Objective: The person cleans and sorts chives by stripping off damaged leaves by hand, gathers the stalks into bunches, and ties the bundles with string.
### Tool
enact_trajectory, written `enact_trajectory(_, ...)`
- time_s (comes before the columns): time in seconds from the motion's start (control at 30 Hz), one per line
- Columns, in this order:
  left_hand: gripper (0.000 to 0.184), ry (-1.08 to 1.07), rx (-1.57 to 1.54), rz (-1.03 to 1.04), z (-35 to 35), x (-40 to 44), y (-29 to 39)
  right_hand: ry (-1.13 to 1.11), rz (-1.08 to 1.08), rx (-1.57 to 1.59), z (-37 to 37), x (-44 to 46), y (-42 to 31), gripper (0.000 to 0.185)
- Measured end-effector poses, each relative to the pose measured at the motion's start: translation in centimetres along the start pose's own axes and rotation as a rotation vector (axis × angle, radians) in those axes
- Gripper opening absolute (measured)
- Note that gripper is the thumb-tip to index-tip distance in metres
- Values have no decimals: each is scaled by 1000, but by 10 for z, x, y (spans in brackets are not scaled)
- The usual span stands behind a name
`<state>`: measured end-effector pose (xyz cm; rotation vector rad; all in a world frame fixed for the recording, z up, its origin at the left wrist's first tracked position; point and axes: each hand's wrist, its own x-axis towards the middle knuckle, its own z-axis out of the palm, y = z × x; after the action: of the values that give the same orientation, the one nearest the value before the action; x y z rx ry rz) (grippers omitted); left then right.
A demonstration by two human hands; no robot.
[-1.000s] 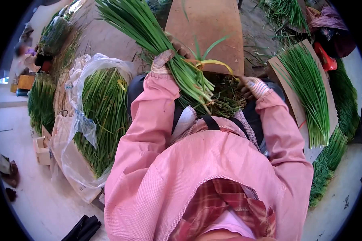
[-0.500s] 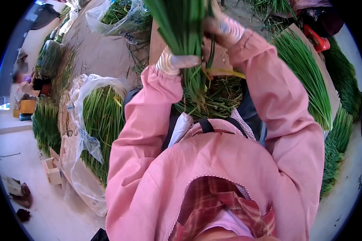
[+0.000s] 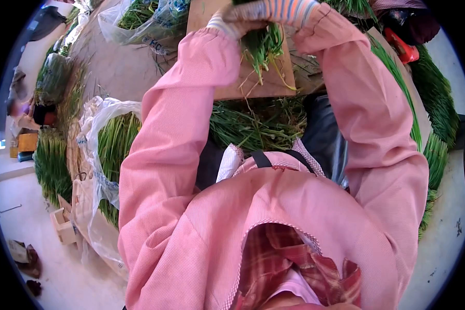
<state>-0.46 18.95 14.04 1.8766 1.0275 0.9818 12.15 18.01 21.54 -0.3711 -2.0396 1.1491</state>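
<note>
At the top edge of the head view, both my hands, in striped gloves, are close together around a bunch of garlic chives. My left hand is closed at the bunch's left side, its fingers partly hidden. Across the top of the bunch lies my right hand, wrapped over the leaves. The bunch's lower ends hang toward me over a wooden board; its far part is cut off by the frame edge. Loose green leaves are heaped below the board, by my lap.
A plastic bag of chives stands at my left, and another plastic bag lies farther ahead. Chives are piled along the right, near a red object. A person is at the far left.
Both hands have moved forward and closer together, taking the chives away from my body. My right hand now lies across the bunch. More of the board and the loose leaves shows.
</note>
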Motion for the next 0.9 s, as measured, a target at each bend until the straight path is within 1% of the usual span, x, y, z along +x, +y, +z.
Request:
enact_trajectory(0.03,37,41,144,-17,5,1,6,102,-81,-47,4,7,-1,80)
enact_trajectory(0.07,39,92,317,-30,11,3,13,219,-145,-238,6,5,-6,69)
enact_trajectory(0.1,41,138,435,-41,17,0,19,217,-148,-243,6,5,-5,69)
enact_trajectory(0.17,45,229,557,-65,21,-13,30,318,295,-214,4,3,1,52)
enact_trajectory(0.2,47,279,557,-62,16,-26,33,359,287,-169,-3,1,-1,35)
enact_trajectory(0.23,49,324,529,-57,10,-39,38,475,-43,-145,-9,3,9,31)
enact_trajectory(0.3,55,345,308,-34,-5,-56,38,616,-76,4,-23,2,-4,29)
enact_trajectory(0.33,55,341,313,-36,-4,-65,41,662,-229,13,-26,3,-9,29)
enact_trajectory(0.37,60,304,-74,-252,-2,-76,44,701,-386,21,-24,3,-18,28)
enact_trajectory(0.4,66,260,-465,-460,-1,-84,44,683,-305,114,-19,-7,-26,25)
enact_trajectory(0.43,72,253,-733,-530,13,-88,33,705,-290,93,-9,-16,-30,23)
enact_trajectory(0.47,76,199,-1021,-590,30,-92,34,783,-361,221,8,-24,-22,24)
enact_trajectory(0.5,79,137,-1311,-643,45,-96,34,708,-344,-128,20,-46,-1,20)
enact_trajectory(0.53,79,143,-1314,-636,58,-96,24,650,-362,-467,32,-67,21,17)
enact_trajectory(0.57,83,190,-1436,-561,70,-97,8,587,-330,-533,48,-88,38,17)
enact_trajectory(0.6,87,236,-1557,-488,85,-98,-10,505,-236,-375,69,-111,51,18)
enact_trajectory(0.63,83,302,-1659,-549,91,-100,-20,436,-85,-64,91,-136,66,20)
enact_trajectory(0.67,79,377,-1758,-606,97,-103,-29,348,-45,-38,109,-156,68,23)
enact_trajectory(0.7,68,267,-1620,-815,94,-116,-24,186,-175,-310,108,-164,56,26)
enact_trajectory(0.73,57,330,-1590,-870,97,-119,-31,196,-27,-434,127,-186,51,29)
enact_trajectory(0.77,46,394,-1554,-923,100,-121,-42,34,-45,-377,130,-192,46,34)
enact_trajectory(0.8,39,312,-1415,-930,101,-125,-52,-9,-32,-358,131,-195,41,38)
enact_trajectory(0.83,33,80,-1392,-880,98,-127,-95,-52,-23,-338,130,-194,35,42)
enact_trajectory(0.87,33,83,-1393,-855,92,-130,-95,-88,-20,-166,128,-191,39,46)
enact_trajectory(0.9,32,88,-1396,-831,87,-132,-95,-20,30,72,124,-194,36,41)
